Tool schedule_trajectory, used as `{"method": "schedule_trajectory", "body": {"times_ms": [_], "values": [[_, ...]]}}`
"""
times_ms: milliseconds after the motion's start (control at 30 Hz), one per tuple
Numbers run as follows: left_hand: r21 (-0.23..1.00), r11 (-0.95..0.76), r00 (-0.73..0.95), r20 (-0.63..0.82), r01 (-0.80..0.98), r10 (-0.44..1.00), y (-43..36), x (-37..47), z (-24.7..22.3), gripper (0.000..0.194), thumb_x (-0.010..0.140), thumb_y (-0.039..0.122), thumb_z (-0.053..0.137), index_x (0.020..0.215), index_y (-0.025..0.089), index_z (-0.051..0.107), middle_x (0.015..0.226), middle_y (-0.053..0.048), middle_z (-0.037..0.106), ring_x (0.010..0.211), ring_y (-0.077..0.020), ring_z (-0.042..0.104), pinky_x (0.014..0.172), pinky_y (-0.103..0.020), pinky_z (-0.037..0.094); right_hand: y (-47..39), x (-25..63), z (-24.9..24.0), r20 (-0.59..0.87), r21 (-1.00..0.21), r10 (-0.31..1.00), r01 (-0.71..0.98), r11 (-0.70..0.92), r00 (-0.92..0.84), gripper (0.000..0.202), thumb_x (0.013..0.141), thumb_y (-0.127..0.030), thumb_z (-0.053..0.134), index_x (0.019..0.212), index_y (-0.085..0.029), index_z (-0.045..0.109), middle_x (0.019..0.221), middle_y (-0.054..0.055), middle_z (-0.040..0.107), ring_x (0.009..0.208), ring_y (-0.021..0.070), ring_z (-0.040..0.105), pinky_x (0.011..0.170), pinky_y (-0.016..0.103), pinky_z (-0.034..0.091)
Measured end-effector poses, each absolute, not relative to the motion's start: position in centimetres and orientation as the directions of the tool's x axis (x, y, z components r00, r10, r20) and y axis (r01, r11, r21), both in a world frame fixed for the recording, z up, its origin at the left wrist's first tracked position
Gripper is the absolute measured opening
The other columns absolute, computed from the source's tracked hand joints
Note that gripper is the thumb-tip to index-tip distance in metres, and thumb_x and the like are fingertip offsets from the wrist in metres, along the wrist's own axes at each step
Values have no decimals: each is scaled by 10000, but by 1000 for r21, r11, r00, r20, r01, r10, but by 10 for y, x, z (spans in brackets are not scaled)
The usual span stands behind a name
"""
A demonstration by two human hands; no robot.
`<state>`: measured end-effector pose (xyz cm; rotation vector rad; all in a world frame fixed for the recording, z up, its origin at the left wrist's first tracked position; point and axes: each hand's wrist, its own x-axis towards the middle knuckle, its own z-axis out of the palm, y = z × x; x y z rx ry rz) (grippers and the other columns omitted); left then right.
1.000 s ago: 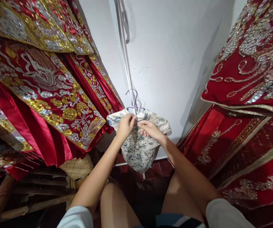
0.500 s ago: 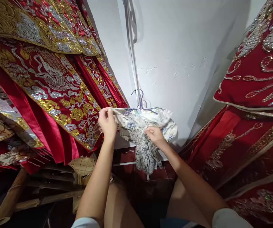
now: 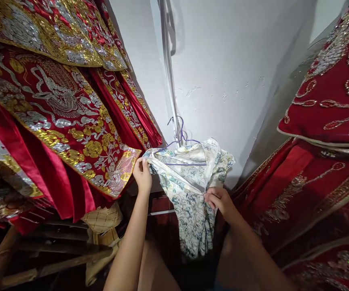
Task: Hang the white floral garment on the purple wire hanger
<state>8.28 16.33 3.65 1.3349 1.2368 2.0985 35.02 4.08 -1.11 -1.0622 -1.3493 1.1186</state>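
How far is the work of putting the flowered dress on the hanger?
Done: the dress already sits on the purple hanger, which hangs from the white rail. In hand: the left hand grips one shoulder corner, and the right hand pinches the cloth lower down. Left: the top looks bunched and uneven, so it probably needs smoothing.

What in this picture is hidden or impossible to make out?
Head view:
- Floral garment: its hem fades into dark shadow.
- Hanger: its right end is tucked under the cloth.
- Right hand: fingertips buried in fabric folds.
- Red embroidered robes: cut off by the frame's edges.
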Motion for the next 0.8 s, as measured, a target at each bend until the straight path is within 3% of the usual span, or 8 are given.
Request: {"method": "schedule_trajectory", "body": {"times_ms": [100, 233, 367, 467, 567, 633, 700, 800], "values": [[790, -574, -397, 608, 216, 687, 174, 87, 36, 287, 870, 450, 591, 878, 167, 636, 861, -36, 631, 847, -165, 583, 842, -273, 449, 35, 347, -20, 124, -991, 992, -48, 122, -35, 287, 788, -347, 610, 534, -214, 597, 385, -34, 447, 400, 119, 366, 513, 296, 327], [853, -508, -493, 494, 118, 716, 180, 93, 7, 338, 837, 492, 608, 866, 156, 630, 795, -23, 610, 740, -148, 566, 734, -261, 455, 28, 338, -26, 36, -994, 998, -102, 30, -59, 261, 784, -336, 621, 555, -213, 610, 392, -31, 450, 404, 122, 369, 491, 292, 305], [855, -502, -560, 482, 131, 674, 163, 101, -12, 303, 866, 461, 591, 910, 162, 618, 827, -21, 604, 760, -148, 561, 760, -268, 451, 22, 347, -33, 32, -983, 998, -183, 23, -46, 289, 790, -330, 635, 531, -211, 587, 408, -35, 431, 402, 111, 343, 486, 290, 274], [818, -520, -480, 570, 247, 667, 144, 107, 0, 260, 909, 421, 564, 920, 173, 643, 861, -36, 635, 831, -175, 590, 817, -295, 464, 17, 367, -37, 21, -957, 999, -288, 35, 50, 303, 755, -337, 673, 503, -204, 571, 433, -38, 414, 402, 94, 311, 477, 289, 218], [678, -572, -314, 728, 461, 610, 131, 115, 23, 218, 926, 378, 569, 888, 190, 672, 962, -63, 661, 1001, -212, 591, 957, -351, 439, 13, 390, -37, -2, -932, 982, -355, 67, 191, 280, 712, -334, 710, 504, -196, 584, 466, -42, 404, 416, 82, 301, 484, 289, 201], [630, -603, -250, 764, 490, 595, 128, 119, 31, 201, 929, 359, 574, 883, 192, 675, 1022, -75, 649, 1057, -216, 584, 993, -360, 432, 13, 397, -35, 6, -932, 975, -353, 86, 222, 278, 719, -344, 716, 520, -194, 594, 486, -38, 416, 431, 85, 307, 488, 289, 208], [689, -601, -325, 723, 404, 610, 131, 117, 28, 207, 930, 368, 572, 910, 185, 667, 1021, -75, 630, 1026, -204, 595, 960, -343, 459, 13, 393, -33, 19, -950, 980, -301, 79, 197, 281, 749, -369, 702, 548, -195, 611, 476, -35, 425, 438, 94, 316, 486, 289, 214], [875, -480, -550, 434, 66, 714, 138, 102, 8, 243, 890, 418, 599, 918, 180, 642, 934, -49, 624, 907, -174, 609, 876, -313, 505, 14, 370, -28, 22, -988, 996, -148, 34, 82, 285, 788, -398, 666, 592, -194, 631, 443, -34, 441, 433, 107, 345, 479, 283, 234]]}}
